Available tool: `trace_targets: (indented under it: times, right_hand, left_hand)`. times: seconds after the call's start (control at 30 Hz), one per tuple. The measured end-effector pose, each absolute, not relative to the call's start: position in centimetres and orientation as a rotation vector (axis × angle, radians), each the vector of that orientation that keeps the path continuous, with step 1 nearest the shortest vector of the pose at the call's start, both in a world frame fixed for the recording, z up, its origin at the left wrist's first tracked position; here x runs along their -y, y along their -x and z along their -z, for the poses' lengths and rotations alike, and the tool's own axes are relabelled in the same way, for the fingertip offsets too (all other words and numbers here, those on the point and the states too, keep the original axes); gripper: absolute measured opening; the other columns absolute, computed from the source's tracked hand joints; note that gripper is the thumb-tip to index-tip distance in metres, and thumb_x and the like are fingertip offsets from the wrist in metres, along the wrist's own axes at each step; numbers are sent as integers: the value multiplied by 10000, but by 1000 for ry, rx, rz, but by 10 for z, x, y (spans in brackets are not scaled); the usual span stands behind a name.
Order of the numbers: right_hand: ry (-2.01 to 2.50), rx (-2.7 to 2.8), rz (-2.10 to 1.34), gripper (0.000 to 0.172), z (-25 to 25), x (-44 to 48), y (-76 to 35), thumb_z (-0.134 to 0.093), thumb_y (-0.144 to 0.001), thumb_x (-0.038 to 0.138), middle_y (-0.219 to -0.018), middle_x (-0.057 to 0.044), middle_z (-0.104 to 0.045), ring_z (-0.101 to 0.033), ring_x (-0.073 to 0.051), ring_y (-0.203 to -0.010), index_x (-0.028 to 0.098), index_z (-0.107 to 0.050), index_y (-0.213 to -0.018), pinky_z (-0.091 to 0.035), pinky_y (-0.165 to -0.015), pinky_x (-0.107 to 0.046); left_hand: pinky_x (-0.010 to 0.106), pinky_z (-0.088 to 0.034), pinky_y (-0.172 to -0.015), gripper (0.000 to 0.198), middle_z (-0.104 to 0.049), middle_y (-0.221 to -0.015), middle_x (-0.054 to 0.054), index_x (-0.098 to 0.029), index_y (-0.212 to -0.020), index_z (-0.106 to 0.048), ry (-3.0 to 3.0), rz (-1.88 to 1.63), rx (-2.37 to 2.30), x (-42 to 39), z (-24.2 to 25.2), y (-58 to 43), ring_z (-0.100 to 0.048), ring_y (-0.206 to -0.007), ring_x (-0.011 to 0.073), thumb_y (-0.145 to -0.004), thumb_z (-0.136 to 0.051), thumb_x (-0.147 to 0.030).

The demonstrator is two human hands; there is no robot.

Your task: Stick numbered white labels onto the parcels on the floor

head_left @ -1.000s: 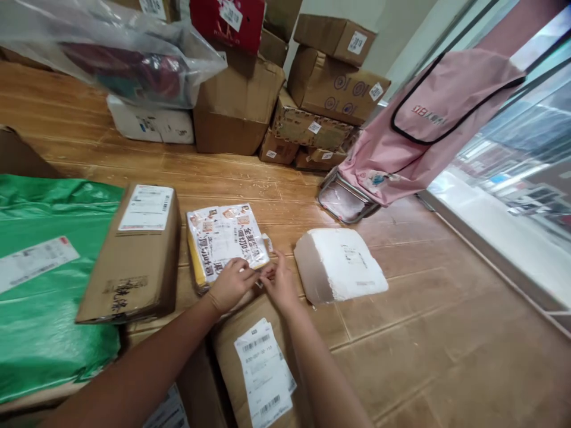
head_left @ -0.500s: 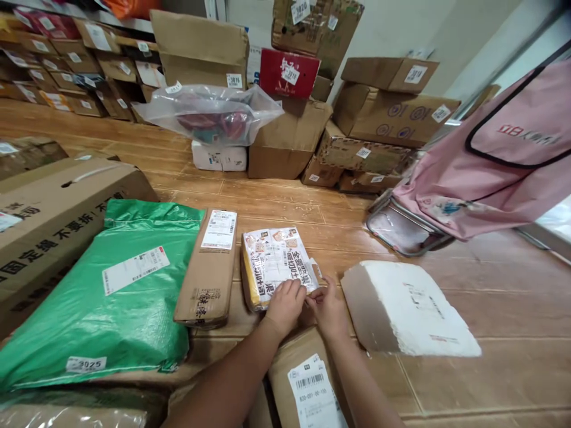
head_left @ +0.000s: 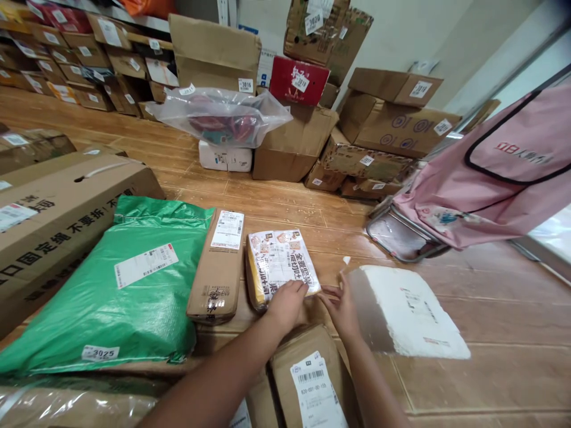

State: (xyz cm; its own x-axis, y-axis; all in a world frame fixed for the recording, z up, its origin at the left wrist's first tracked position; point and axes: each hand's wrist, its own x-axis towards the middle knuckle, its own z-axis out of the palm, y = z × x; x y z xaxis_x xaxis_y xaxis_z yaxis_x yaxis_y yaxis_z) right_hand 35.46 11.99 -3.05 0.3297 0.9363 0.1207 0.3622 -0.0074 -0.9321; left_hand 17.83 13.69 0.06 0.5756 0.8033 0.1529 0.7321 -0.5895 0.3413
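A flat packet [head_left: 279, 261] in printed plastic with a yellow edge lies on the wooden floor. My left hand [head_left: 285, 304] lies on its near right corner, fingers curled over the edge. My right hand [head_left: 344, 306] hovers just to the right of it with fingers spread and nothing in them, close to the left side of a white foam box [head_left: 404, 309]. A small white scrap [head_left: 346, 260] lies on the floor beyond my right hand. Below my forearms sits a brown parcel [head_left: 307, 380] with a barcode label.
A slim brown carton [head_left: 218, 267], a green woven bag [head_left: 134, 285] and a long brown carton [head_left: 57, 208] lie to the left. Stacked cartons [head_left: 298, 139] and a clear plastic bag [head_left: 223, 116] stand at the back. A pink trolley bag [head_left: 491, 172] leans at the right.
Both hands were pinching together at the packet's near corner. Now my right hand has drawn away to the right and opened. The view has tilted up and swung left.
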Motion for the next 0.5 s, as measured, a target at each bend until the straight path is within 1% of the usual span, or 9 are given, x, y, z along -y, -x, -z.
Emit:
trace_targets:
  times: [0.07,0.1,0.13,0.2,0.23,0.27,0.33,0.43,0.5]
  right_hand:
    - [1557,1029,-557,768,21,-93,-334,-783,-586,458,-879,-42,-610,-611,-204,-801,209,-453,-1233,-534,-660,-330]
    - [1523,940,-578,653,15,-78,-322,-780,-597,460,-867,-26,-587,-594,-176,-783,221,-517,-1145,-517,-633,-286]
    - [1478,866,-674,534,10,-64,-310,-772,-611,469,-860,-19,-588,-590,-157,-778,220,-570,-1039,-512,-645,-265]
    - [1396,766,-958,409,-2,-42,-285,-779,-603,486,-818,-19,-629,-600,-134,-734,200,-613,-843,-516,-678,-257]
    - [1366,713,-1090,394,-7,-36,-274,-790,-588,491,-787,-17,-648,-605,-127,-698,193,-604,-765,-517,-668,-255]
    - [1347,668,-1202,399,-12,-32,-263,-805,-566,488,-748,-13,-661,-607,-122,-654,189,-583,-709,-513,-634,-252]
    - [1335,611,-1363,442,-18,-32,-243,-840,-510,470,-649,7,-658,-599,-115,-559,190,-526,-644,-478,-536,-233]
    - [1311,645,-1513,542,-20,-38,-220,-881,-403,456,-509,44,-616,-552,-98,-435,198,-446,-599,-398,-433,-206]
    - [1278,696,-1531,557,-17,-40,-208,-885,-390,447,-490,54,-614,-512,-77,-400,200,-434,-604,-379,-418,-198]
  left_hand:
    - [253,-510,-862,394,-672,-1108,39,-192,-1242,-516,-2494,-485,-1262,-109,-15,-156,-620,-987,151,-867,-476,-77]
    - [232,-500,-867,362,-667,-1114,7,-237,-1225,-526,-2472,-528,-1208,-94,-21,-138,-616,-996,129,-887,-470,-121]
    - [224,-499,-832,269,-675,-1071,-7,-254,-1140,-573,-2399,-633,-1148,-79,-25,-117,-622,-961,121,-902,-473,-175]
    - [213,-481,-667,174,-692,-864,-26,-248,-1049,-597,-2362,-826,-1199,-55,-29,-67,-628,-759,109,-907,-500,-271]
    - [227,-455,-632,147,-680,-791,-21,-228,-1004,-603,-2434,-882,-1248,-47,-30,-42,-610,-706,116,-904,-512,-285]
    - [257,-430,-655,108,-676,-762,-22,-228,-945,-614,-2567,-921,-1299,-43,-30,-18,-595,-717,137,-895,-538,-287]
    - [315,-374,-693,74,-692,-800,-17,-237,-918,-627,-2838,-922,-1435,-42,-28,22,-566,-744,173,-881,-570,-265]
    - [339,-332,-684,99,-695,-764,-22,-245,-934,-655,-3102,-899,-1518,-49,-24,52,-539,-709,185,-850,-614,-213]
    - [343,-321,-677,113,-695,-729,-36,-247,-936,-666,-3163,-907,-1518,-52,-20,54,-537,-678,176,-835,-637,-204]
